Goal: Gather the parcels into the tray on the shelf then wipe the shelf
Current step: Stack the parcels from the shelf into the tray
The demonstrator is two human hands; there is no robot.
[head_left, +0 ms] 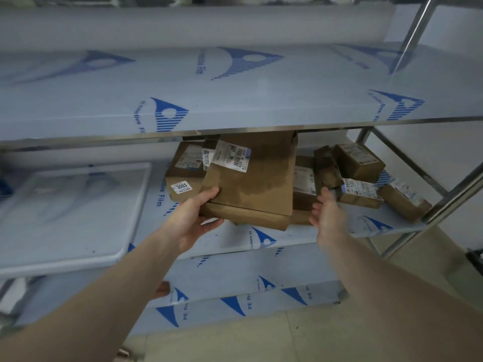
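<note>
A large flat brown parcel (257, 178) with a white label is tilted up off the middle shelf (230, 239). My left hand (193, 218) grips its lower left corner, thumb on top and fingers underneath. My right hand (326, 215) hovers open just right of the parcel, fingers relaxed, touching nothing that I can see. Several smaller brown parcels lie on the shelf: one marked 3003 (183, 184) behind my left hand, a box (359, 160) at the back right, others (363, 193) beside my right hand. A pale flat tray (78, 218) lies on the same shelf at the left.
The shelf above (235, 95), covered in blue-printed protective film, overhangs the parcels closely. Metal uprights and a brace (444, 202) close the right end. Lower shelves (235, 299) lie below, then a beige tiled floor (339, 335).
</note>
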